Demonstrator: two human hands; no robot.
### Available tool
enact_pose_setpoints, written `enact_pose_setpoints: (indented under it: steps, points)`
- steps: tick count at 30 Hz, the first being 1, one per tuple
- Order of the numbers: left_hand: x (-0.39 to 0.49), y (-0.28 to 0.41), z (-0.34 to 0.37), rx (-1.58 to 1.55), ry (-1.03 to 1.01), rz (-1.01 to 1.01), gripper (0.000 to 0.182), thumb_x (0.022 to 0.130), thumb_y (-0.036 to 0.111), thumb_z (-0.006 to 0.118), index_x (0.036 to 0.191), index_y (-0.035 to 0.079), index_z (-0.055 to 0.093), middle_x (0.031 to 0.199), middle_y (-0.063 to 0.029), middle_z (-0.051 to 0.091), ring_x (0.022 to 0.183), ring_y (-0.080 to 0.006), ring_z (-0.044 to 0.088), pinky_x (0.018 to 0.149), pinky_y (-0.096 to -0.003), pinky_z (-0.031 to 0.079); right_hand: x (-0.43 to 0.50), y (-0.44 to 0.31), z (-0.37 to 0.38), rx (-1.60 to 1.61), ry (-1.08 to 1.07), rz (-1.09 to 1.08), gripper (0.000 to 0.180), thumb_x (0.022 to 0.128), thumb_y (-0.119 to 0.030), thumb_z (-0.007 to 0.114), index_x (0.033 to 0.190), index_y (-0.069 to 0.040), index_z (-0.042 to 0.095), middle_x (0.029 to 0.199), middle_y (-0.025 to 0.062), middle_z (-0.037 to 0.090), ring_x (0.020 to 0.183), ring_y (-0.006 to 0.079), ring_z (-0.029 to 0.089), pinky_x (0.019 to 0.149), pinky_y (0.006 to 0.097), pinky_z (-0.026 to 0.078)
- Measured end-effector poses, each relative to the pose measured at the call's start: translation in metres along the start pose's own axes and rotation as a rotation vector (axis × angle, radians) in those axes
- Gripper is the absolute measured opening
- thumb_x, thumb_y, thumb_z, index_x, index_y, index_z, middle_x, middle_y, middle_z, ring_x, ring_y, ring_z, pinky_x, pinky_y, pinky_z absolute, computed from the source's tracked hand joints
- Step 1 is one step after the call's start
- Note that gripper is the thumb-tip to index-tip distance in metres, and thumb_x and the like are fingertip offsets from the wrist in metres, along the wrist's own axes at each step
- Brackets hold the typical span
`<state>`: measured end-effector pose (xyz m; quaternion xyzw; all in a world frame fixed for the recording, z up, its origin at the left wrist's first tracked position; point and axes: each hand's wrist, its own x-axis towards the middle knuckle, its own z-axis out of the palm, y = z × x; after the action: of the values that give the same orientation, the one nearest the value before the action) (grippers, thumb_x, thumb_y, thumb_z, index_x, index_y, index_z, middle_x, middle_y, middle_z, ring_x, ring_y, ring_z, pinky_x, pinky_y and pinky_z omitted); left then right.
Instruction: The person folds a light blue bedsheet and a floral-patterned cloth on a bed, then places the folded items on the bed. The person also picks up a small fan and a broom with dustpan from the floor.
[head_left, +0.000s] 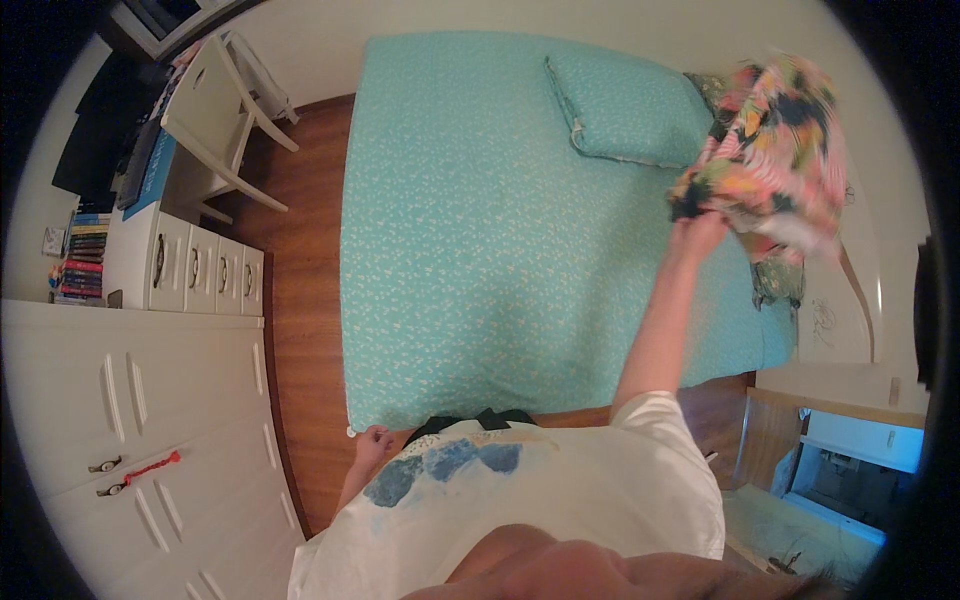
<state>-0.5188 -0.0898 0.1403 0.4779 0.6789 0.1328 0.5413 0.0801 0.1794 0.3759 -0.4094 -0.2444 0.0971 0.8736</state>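
My right hand (702, 234) grips the near edge of a colourful patterned cloth (787, 142) at the head end of the bed. The cloth is blurred and bunched, covering part of a dark green floral fabric item (780, 283) that looks like a pillow. Beside it a teal pillow (630, 109) lies on the bed, its cover matching the teal printed bedsheet (480, 225). My left hand (373, 442) hangs low by the sheet's near left corner, fingers partly curled; whether it touches the sheet is unclear.
A white chair (214, 127) stands at a white desk with drawers (206, 266) on the left. White cabinet doors (150, 390) fill the near left. At right are the pale headboard (832, 315) and a bedside unit (825, 517) with a blue-lit opening. Wooden floor (307, 300) runs along the bed.
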Motion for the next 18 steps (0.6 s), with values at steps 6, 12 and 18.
enact_pose_setpoints:
  steps: [6, 12, 18]
  points:
    - [0.006, 0.01, -0.014, -0.097, -0.085, -0.022, 0.022, 0.081, 0.024, 0.062, 0.09, 0.004, 0.06, 0.077, -0.005, 0.063, 0.07, -0.0111, 0.059, 0.062, -0.0256, 0.048, -0.212, 0.158, -0.074, -1.311, -0.84, 0.447, 0.027, 0.085, -0.02, 0.047, 0.105, -0.003, 0.052, 0.095, 0.0122, 0.057, 0.083, 0.0222, 0.055, 0.073, 0.0344, 0.046]
    - [0.014, -0.008, -0.038, -0.046, -0.045, -0.025, 0.015, 0.082, 0.018, 0.059, 0.086, 0.003, 0.058, 0.075, -0.0046, 0.061, 0.066, -0.0116, 0.058, 0.058, -0.0261, 0.047, -0.448, 0.11, -0.153, -1.115, -2.003, 0.994, 0.03, 0.084, -0.024, 0.048, 0.107, -0.005, 0.053, 0.094, 0.0132, 0.058, 0.084, 0.0226, 0.055, 0.073, 0.0346, 0.045]
    - [0.042, 0.0, -0.054, 0.014, -0.098, 0.055, 0.02, 0.079, 0.016, 0.062, 0.091, 0.002, 0.054, 0.079, -0.0082, 0.058, 0.068, -0.0165, 0.058, 0.06, -0.0291, 0.048, -0.386, 0.07, -0.085, -1.018, -1.748, 0.985, 0.033, 0.084, -0.028, 0.05, 0.108, -0.007, 0.053, 0.092, 0.0142, 0.059, 0.084, 0.023, 0.055, 0.074, 0.0347, 0.043]
